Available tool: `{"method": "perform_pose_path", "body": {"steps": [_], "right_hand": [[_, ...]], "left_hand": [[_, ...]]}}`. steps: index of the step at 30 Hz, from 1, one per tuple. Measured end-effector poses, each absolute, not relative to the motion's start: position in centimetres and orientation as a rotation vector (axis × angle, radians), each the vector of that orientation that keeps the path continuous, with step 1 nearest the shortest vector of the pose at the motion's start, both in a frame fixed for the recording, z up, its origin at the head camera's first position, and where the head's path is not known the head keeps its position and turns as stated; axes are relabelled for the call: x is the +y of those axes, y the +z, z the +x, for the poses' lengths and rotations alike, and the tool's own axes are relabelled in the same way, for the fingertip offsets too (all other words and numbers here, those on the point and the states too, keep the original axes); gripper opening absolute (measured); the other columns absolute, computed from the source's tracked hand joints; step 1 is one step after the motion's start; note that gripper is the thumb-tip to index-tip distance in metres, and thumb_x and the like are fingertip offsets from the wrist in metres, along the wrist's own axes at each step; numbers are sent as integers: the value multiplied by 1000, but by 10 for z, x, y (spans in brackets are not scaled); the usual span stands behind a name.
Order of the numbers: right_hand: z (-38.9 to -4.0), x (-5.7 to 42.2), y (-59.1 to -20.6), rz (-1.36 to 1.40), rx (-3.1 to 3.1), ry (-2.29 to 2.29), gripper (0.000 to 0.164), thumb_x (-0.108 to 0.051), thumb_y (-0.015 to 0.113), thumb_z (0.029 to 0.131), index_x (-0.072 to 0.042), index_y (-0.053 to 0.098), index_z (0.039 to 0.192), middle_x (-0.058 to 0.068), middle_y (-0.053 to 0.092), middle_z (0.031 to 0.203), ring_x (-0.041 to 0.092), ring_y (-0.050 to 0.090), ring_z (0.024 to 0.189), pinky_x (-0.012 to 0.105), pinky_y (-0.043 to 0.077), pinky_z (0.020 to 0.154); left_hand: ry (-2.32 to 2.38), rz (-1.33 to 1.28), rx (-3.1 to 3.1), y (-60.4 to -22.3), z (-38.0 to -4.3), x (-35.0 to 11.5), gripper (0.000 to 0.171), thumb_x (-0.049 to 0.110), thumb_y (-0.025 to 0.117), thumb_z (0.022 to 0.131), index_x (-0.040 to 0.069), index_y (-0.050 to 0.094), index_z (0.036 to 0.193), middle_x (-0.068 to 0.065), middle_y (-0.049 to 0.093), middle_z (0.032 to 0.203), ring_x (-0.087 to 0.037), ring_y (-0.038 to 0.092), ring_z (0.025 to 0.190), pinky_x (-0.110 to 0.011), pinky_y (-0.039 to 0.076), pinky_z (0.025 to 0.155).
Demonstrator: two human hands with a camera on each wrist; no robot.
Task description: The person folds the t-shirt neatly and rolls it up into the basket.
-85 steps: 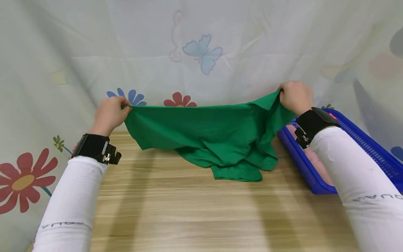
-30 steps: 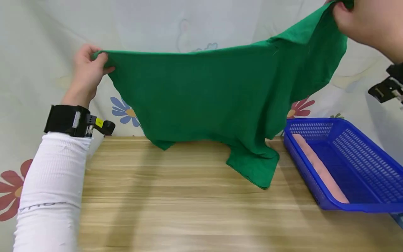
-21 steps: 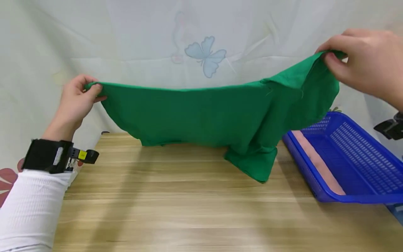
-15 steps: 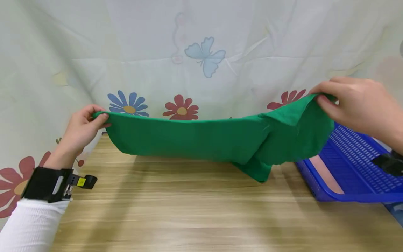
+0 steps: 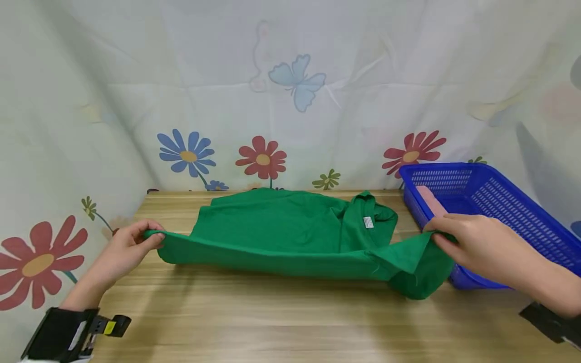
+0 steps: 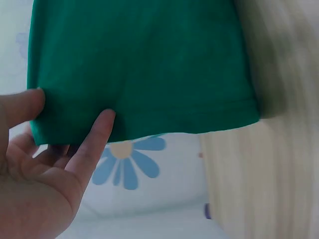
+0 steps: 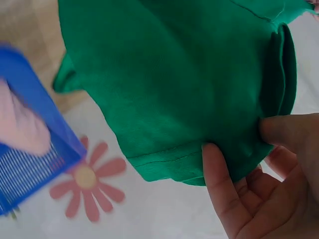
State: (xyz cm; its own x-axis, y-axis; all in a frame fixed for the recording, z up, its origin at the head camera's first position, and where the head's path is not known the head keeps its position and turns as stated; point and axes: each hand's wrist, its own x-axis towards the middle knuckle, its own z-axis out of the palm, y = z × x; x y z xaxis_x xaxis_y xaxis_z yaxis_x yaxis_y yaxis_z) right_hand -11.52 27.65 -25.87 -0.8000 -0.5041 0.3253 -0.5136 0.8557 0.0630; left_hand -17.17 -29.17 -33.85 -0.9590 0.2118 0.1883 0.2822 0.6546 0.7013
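1. By the tabletop's (image 5: 272, 327) left edge, a hem corner of the green shirt (image 5: 272, 224) is pinched between thumb and fingers of the left hand (image 5: 121, 253).
2. The shirt is spread up to the far edge, its neck label (image 5: 368, 222) turned right; its near side is held raised, with wood grain seen in front.
3. A sleeve is pinched by the right hand (image 5: 483, 244).
4. Toward the far right corner, a blue plastic basket (image 5: 531, 212) is set, separated from the neck by a narrow tabletop strip; pink cloth (image 5: 431, 200) is laid along its left wall.
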Motion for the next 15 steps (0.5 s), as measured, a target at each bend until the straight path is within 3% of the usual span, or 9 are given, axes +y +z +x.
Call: {"method": "perform_pose_path", "body": {"steps": [6, 10, 15], "right_hand": [[-112, 275, -285, 723, -2867, 125, 15, -13, 64, 76, -14, 64, 91, -8, 61, 79, -2, 47, 56, 20, 41, 47], [-112, 274, -302, 732, -2915, 186, 13, -14, 62, 78, -17, 63, 90, -11, 59, 77, -7, 39, 53, 17, 36, 46], [-111, 273, -324, 808, -2907, 265, 11, -12, 61, 78, -20, 62, 86, -14, 58, 72, -7, 43, 53, 17, 38, 48]], "left_hand": [[-1281, -404, -2848, -360, -159, -293, 19, 26, 48, 89, 8, 53, 94, -9, 52, 82, -14, 45, 61, -26, 37, 50], [-1317, -377, -2889, -373, -155, -294, 20, 28, 49, 89, 9, 54, 93, -10, 54, 84, -17, 50, 67, -27, 42, 55], [-1385, -442, -2914, -385, -154, -297, 19, 25, 51, 88, 7, 55, 92, -11, 55, 88, -16, 57, 73, -28, 48, 63]]}}
